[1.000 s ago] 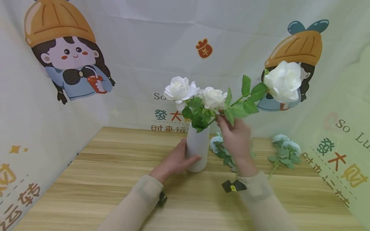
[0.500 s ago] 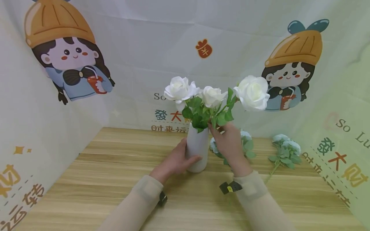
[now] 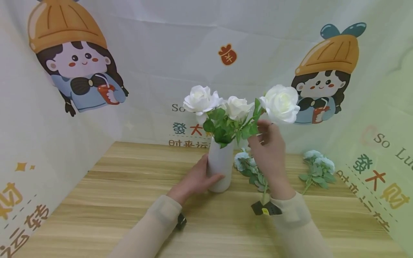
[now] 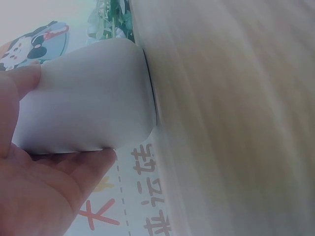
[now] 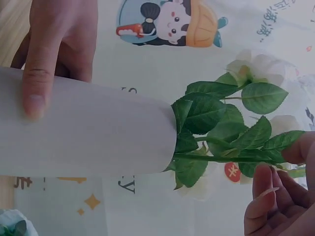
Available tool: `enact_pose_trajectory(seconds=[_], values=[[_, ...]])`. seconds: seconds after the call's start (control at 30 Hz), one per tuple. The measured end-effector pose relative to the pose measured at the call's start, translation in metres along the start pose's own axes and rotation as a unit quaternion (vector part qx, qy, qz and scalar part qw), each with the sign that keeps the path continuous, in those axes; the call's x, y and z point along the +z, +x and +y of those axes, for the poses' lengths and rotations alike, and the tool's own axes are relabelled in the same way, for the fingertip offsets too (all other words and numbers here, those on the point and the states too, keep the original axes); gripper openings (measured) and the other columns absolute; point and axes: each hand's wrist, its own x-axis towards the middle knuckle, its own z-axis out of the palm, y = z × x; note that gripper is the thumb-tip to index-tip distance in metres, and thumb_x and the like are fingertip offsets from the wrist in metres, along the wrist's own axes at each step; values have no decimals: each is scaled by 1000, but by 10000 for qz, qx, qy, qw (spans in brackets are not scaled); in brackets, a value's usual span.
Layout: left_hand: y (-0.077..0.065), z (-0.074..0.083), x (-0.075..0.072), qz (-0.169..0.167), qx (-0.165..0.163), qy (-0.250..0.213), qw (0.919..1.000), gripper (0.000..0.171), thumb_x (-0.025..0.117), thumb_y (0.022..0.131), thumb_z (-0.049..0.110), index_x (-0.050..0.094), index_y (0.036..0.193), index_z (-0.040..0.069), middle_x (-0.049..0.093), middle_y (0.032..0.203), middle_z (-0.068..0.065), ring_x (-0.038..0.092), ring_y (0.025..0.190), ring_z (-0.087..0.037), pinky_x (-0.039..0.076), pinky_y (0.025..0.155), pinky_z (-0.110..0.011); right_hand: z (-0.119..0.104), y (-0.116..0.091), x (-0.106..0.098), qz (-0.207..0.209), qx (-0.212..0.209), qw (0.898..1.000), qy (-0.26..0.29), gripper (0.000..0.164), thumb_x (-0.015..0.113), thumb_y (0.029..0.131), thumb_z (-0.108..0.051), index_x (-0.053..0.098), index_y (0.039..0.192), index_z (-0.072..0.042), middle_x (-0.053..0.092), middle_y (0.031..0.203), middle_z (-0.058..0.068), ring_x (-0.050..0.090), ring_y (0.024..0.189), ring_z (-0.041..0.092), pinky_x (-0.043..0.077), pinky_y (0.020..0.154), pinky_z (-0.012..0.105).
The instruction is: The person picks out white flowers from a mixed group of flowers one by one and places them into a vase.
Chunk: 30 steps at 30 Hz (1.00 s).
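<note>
A white vase [image 3: 221, 165] stands on the wooden table with several white roses in it. My left hand [image 3: 195, 176] holds the vase around its lower body, thumb across the front. In the left wrist view the same fingers wrap the vase [image 4: 88, 98] near its base. To the right leans a white rose [image 3: 280, 104], its stem entering the vase mouth. My right hand [image 3: 269, 152] is at this rose's leafy stem, fingers curled. The right wrist view has thumb and fingers of the right hand [image 5: 285, 196] on either side of the green stem [image 5: 221, 159]. Two other roses [image 3: 200, 101] stand left of it.
Pale blue flowers [image 3: 245, 163] lie on the table behind the right forearm, and another pale blue bunch [image 3: 319, 166] lies farther right. A printed cloth [image 3: 155, 71] hangs around the table [image 3: 106, 200] at the back and sides.
The right hand brought the leaning rose down and left into the vase. Its fingers then shifted up and right along the stem while the rose stayed nearly still. The left hand kept its hold.
</note>
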Motion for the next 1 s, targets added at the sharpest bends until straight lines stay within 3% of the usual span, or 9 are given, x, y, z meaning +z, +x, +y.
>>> enact_pose_trajectory(seconds=[0.2,0.43,0.73,1.0], values=[[-2,-2,0,-6,-88,-31,10000,86,71,90,48,26,148,1,48,135,-19,50,118,-26,45,100,-45,3,0,4,-435,-41,9987,-249,20,62,96,-8,66,116,-7,70,91,4,64,62,19,51,47,21],[-1,0,-2,-69,-81,-79,9999,85,70,91,48,26,148,3,47,136,-17,49,118,-24,45,100,-45,9,2,9,-273,-144,9970,-707,11,61,97,-12,68,104,-7,69,87,2,62,58,14,48,43,22],[0,1,-2,-115,-92,-108,9998,85,69,91,49,26,148,3,47,136,-15,49,117,-22,45,100,-45,19,5,20,-234,-104,9983,-529,12,61,100,-17,68,105,-9,66,81,0,59,55,9,51,46,26],[-1,1,-1,-71,-74,-114,9999,87,69,91,50,25,149,4,46,137,-14,49,118,-21,46,100,-45,21,7,27,-68,-203,9994,-284,12,62,99,-14,69,105,-7,65,77,3,59,52,17,51,44,25]])
